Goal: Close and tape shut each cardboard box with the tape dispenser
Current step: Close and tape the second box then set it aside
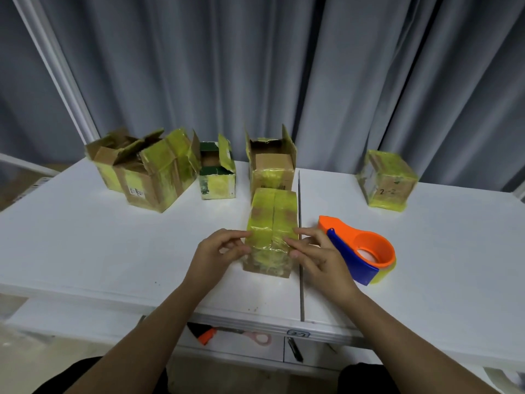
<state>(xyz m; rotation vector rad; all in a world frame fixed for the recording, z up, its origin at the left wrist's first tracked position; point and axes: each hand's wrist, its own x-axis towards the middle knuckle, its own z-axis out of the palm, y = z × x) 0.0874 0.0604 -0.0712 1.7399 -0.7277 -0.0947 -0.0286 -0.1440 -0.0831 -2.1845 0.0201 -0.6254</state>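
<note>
A small cardboard box [271,220] covered in yellow tape stands near the table's front, its top flaps folded down with a seam along the middle. My left hand [220,250] holds its left front corner with curled fingers. My right hand [312,248] holds the right front corner, fingertips on the top flap. The orange and blue tape dispenser [360,248] with yellow tape lies on the table just right of my right hand, held by neither hand.
Behind stand several more boxes: an open large box [142,169], a small green open box [217,172], an open brown box [271,163], and a closed box marked 2-2 [386,179]. A white table [85,237] has a gap [300,251]. Grey curtains hang behind.
</note>
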